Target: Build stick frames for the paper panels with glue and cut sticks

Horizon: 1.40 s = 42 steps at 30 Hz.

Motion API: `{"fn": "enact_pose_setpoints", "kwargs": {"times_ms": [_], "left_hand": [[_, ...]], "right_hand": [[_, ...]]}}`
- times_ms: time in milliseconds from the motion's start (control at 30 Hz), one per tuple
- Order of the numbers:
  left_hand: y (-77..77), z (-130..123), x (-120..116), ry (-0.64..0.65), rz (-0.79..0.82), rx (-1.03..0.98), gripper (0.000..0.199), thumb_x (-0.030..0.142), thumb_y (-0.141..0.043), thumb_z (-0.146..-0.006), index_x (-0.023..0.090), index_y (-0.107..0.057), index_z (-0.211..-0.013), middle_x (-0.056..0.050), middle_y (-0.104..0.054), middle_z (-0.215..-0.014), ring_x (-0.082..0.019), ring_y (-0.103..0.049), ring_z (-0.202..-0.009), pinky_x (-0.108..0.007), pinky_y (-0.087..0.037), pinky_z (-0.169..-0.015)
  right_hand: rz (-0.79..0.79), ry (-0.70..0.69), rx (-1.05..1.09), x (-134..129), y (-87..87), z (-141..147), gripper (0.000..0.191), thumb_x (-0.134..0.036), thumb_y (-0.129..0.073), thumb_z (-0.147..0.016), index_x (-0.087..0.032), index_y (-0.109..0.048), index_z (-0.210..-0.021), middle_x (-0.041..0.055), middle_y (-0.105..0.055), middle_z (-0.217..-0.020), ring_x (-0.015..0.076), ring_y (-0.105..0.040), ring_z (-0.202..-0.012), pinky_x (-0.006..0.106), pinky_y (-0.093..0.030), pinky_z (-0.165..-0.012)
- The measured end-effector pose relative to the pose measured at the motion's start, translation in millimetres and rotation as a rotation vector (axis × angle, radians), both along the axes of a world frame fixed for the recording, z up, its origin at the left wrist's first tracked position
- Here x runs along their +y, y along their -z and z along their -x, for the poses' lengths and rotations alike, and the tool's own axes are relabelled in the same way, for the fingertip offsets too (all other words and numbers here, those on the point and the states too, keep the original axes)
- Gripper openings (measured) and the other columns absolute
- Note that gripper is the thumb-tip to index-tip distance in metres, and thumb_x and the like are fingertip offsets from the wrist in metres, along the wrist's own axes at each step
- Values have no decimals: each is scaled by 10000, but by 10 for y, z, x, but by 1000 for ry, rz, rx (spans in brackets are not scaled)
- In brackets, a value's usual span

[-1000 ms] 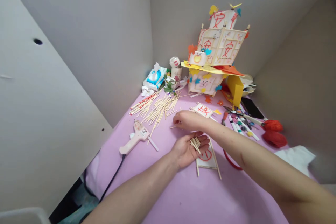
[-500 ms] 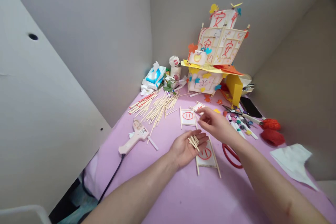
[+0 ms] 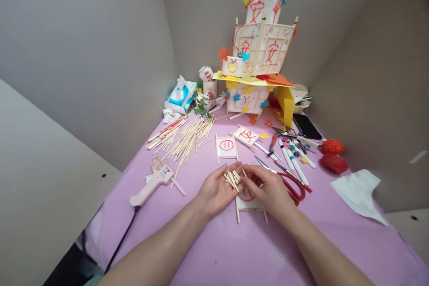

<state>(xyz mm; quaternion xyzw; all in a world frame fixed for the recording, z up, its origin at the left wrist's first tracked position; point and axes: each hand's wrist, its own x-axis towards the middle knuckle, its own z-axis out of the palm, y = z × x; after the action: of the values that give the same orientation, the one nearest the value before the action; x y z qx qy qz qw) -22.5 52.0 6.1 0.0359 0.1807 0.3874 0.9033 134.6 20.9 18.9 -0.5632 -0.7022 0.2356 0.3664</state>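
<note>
My left hand (image 3: 216, 192) lies palm up with its fingers stretched out, holding several short wooden sticks (image 3: 232, 179) in the palm. Beside it, my right hand (image 3: 264, 185) pinches a short wooden stick (image 3: 244, 172) between thumb and fingers. Under both hands is a stick-framed paper panel (image 3: 247, 204) with a red drawing, partly hidden. Two similar panels sit just beyond: a small one (image 3: 226, 146) with a red circle, and a tilted one (image 3: 246, 134) with a red character.
Left are a pink glue gun (image 3: 157, 178), a pile of long sticks (image 3: 192, 136) and a tissue pack (image 3: 181, 96). A decorated paper-and-stick tower (image 3: 258, 53) stands behind. Right lie red-handled scissors (image 3: 295, 190), markers (image 3: 296, 165), red yarn (image 3: 333, 163) and white cloth (image 3: 357, 194).
My right hand has come down beside my left palm and now pinches a short stick. The camera view has shifted to the right. The sticks in my left palm stay there.
</note>
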Motion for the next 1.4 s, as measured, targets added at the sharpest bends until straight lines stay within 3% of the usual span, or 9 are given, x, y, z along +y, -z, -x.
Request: {"fn": "enact_pose_setpoints", "kwargs": {"times_ms": [233,567,867,1200,1300,1400], "left_hand": [[12,-25,-9,50,-2,-5,291,240,-417,-915,60,-592,-1061,-162,-652,-1034,-219,-616,-1016,-341,-458,-907],[-13,-22,18,50,28,60,294,225,-432,-913,60,-595,-1094,-146,-672,-1001,-207,-636,-968,-344,-487,-892],[-31,-14,39,52,-5,130,329,211,-433,-912,66,-551,-1182,-180,-617,-1181,-246,-595,-1100,-375,-510,-907],[-65,-23,34,20,-3,151,371,218,-436,-914,94,-515,-1254,-179,-570,-1268,-270,-513,-1219,-421,-451,-1005],[-80,-32,38,1,10,175,356,217,-440,-912,80,-536,-1226,-190,-582,-1248,-276,-519,-1211,-423,-453,-1004],[-93,-41,43,-6,17,190,360,209,-452,-904,69,-538,-1224,-195,-571,-1261,-290,-499,-1229,-434,-440,-1019]], "right_hand": [[-4,16,-11,26,41,14,309,-159,-549,-811,-243,-612,-1102,-1,-625,-816,135,-557,-714,253,-435,-659],[-30,3,-88,7,13,47,118,-176,-583,-836,-209,-617,-945,0,-604,-799,133,-551,-749,252,-407,-691],[-88,-49,-61,-109,-123,-24,174,-187,-506,-890,-211,-613,-1026,26,-613,-854,140,-549,-797,250,-420,-696],[-124,-85,-60,-169,-55,-109,162,-212,-484,-905,-202,-611,-1006,42,-620,-862,153,-552,-808,264,-420,-709],[-142,-16,-84,-135,-49,-184,163,-223,-482,-904,-206,-613,-1000,42,-625,-853,162,-558,-815,277,-415,-734],[-155,202,-193,-13,-48,-456,160,-237,-496,-891,-189,-622,-977,62,-634,-886,183,-556,-845,307,-399,-773]]}}
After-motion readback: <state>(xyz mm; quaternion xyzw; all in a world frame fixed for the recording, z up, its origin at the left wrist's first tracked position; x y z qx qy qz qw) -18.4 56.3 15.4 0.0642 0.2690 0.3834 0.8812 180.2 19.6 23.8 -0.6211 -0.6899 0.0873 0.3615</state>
